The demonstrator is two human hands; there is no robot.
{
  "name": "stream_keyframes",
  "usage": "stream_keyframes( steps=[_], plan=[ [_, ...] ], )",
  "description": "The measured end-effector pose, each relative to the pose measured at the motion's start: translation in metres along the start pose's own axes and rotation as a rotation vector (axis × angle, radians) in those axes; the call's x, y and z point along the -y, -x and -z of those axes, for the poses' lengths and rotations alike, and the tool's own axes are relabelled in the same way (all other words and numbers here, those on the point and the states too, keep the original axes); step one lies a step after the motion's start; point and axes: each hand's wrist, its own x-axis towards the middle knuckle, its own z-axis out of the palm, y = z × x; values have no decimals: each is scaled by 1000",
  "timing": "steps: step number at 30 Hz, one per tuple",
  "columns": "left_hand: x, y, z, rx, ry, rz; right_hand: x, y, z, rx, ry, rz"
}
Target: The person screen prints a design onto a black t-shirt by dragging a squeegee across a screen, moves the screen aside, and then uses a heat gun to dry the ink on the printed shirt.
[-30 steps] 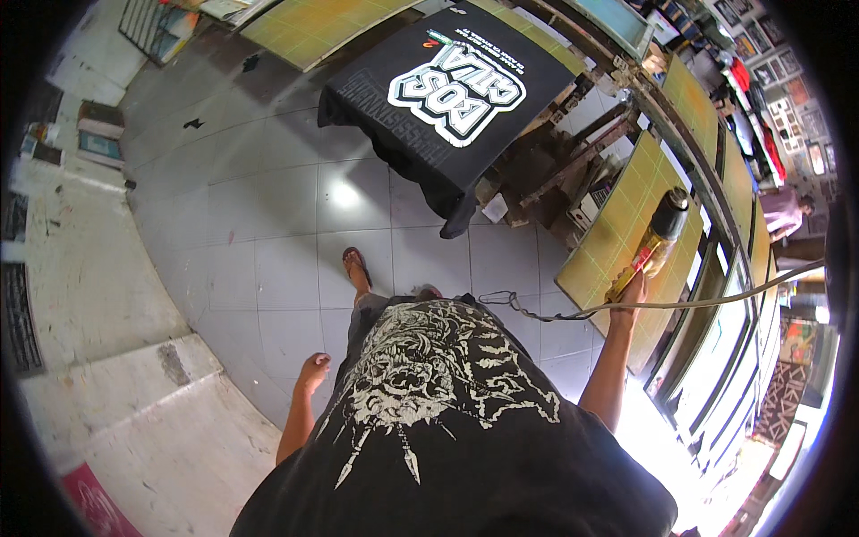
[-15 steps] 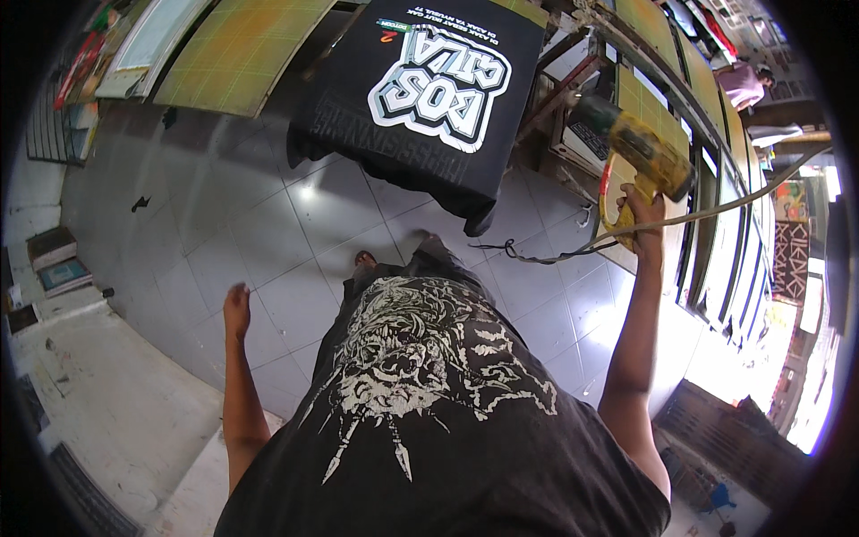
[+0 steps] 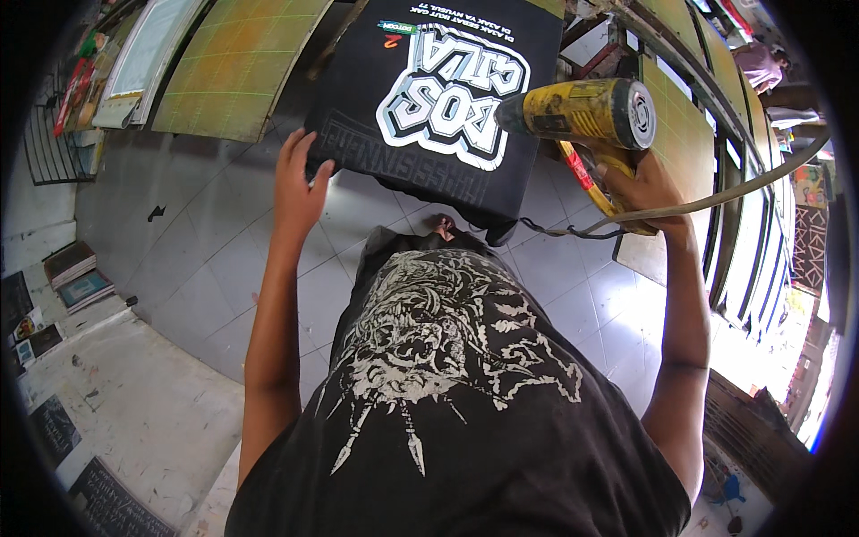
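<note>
A yellow and black heat gun (image 3: 586, 112) is gripped by its handle in my right hand (image 3: 651, 190). Its dark nozzle points left, over the white printed lettering on a black T-shirt (image 3: 358, 85). The shirt is spread over a board ahead of me, its lower hem hanging off the near end. My left hand (image 3: 302, 183) is open at the shirt's near left corner, fingers apart; whether it touches the cloth I cannot tell. From the heat gun a grey cord (image 3: 734, 192) runs across my right wrist and off to the right.
Yellow-green printing boards (image 3: 234, 63) stand to the left of the shirt, with more boards in a rack (image 3: 725, 179) along the right. Stacked books (image 3: 79, 273) lie by the left wall on a stained white surface (image 3: 134, 385). Another person (image 3: 761, 67) is at the far right.
My left hand has risen from beside my body to the shirt's near left corner. The heat gun has swung left, its nozzle now over the print. I am closer to the shirt.
</note>
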Motion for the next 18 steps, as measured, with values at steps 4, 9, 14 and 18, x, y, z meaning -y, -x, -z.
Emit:
stream_keyframes(
  steps=[4, 9, 14, 18],
  plan=[
    [5, -27, -30, 55, -44, -118, 39, -12, 1, 67, 97, -38],
    [25, -49, -52, 142, -91, -196, 75, -21, -6, 127, 209, -48],
    [40, -60, -63, 227, -133, -270, 97, -27, -17, 139, 233, -124],
    [43, -69, -66, 236, -84, -294, 93, -33, -24, 168, 219, -128]
  ],
)
